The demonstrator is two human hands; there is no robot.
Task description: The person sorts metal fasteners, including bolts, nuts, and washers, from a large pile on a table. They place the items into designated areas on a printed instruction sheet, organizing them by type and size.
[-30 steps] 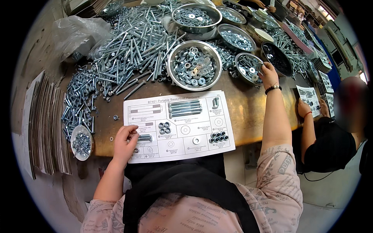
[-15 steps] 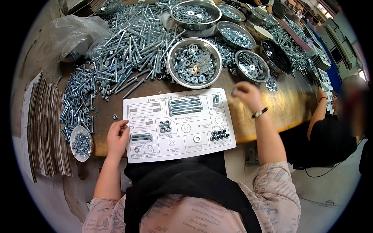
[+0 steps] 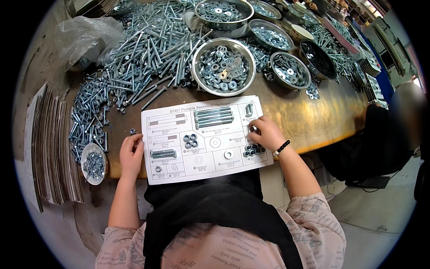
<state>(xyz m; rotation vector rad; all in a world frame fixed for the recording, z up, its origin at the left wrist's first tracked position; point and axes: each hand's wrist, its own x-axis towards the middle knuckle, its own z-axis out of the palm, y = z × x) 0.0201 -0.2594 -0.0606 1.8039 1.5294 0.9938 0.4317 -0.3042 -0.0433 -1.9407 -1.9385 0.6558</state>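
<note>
A white printed parts card (image 3: 204, 154) lies at the table's front edge, partly over my lap. Long bolts (image 3: 214, 118), shorter bolts (image 3: 163, 153), lock nuts (image 3: 190, 141), black-centred nuts (image 3: 254, 149) and a single washer (image 3: 228, 154) rest in its boxes. My right hand (image 3: 266, 134) is over the card's right side, with thumb and fingers pinching a small metal washer (image 3: 254, 129); how many it holds is hidden. Closed at the card's left edge, my left hand (image 3: 131, 154) grips that edge.
Steel bowls of washers (image 3: 195, 74) stand beyond the card, beside a heap of bolts (image 3: 152, 49). At left are a white dish of small screws (image 3: 94, 164) and stacked cardboard (image 3: 56, 148). A loose nut (image 3: 133, 131) lies near my left hand. Another person sits at right.
My right hand has come down and left from near the smaller washer bowl to the card's right side. The card has shifted slightly. The other person's arm has left view.
</note>
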